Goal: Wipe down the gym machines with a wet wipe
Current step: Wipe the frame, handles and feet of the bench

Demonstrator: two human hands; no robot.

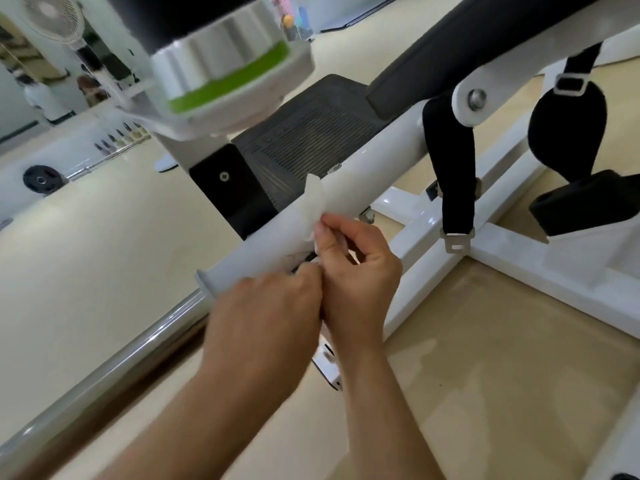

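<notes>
A white wet wipe is draped over the white tube of a gym machine, which runs diagonally up to the right. My right hand pinches the wipe's lower edge between thumb and fingers, just below the tube. My left hand is beside it with curled fingers at the tube's underside, where a bit of the wipe shows; its fingertips are hidden. The tube ends in a chrome bar at lower left.
A black ribbed footplate lies behind the tube. Black straps and a padded seat hang at upper right over the white base frame. A green-banded knob looms top centre. A barbell plate sits far left.
</notes>
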